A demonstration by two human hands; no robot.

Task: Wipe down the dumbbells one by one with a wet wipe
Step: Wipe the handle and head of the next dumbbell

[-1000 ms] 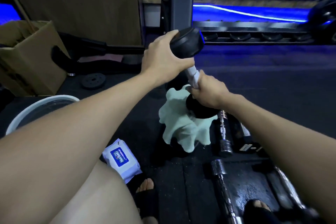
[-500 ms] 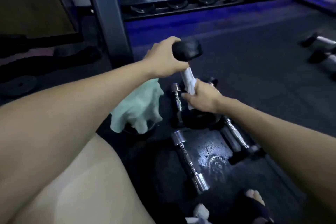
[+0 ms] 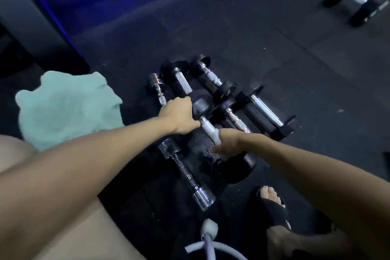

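Dumbbell (image 3: 213,131) in hand now low over the floor mat (image 3: 274,59), tilted, far head among the row of others, near head close to the dark wet patch (image 3: 202,150). A second ago held up near chest height with the far head raised; since lowered and swung toward the row. Left hand (image 3: 179,115) curled round the far rubber head, gripping it. Right hand (image 3: 229,143) wrapped round the chrome handle with the white wet wipe (image 3: 209,130) pinched against the bar; wipe showing just above the fingers. Near head (image 3: 238,167) below the right hand, whether touching the mat cannot be told.

Meaning for the task, as a judgement: handle wiping on this one probably close to done, and setting down likely under way; rubber heads possibly not yet wiped.

Around it: three black-headed dumbbells (image 3: 213,80) lying side by side toward the far side of the mat, a hex-headed one (image 3: 266,112) on their right, two slim chrome ones (image 3: 185,173) on the left and near side. Pale green towel (image 3: 67,107) heaped at the mat's left. More dumbbells (image 3: 354,0) well apart at the far right corner. Sandalled foot (image 3: 272,202) near the bottom edge, grey hose (image 3: 209,240) beside it.
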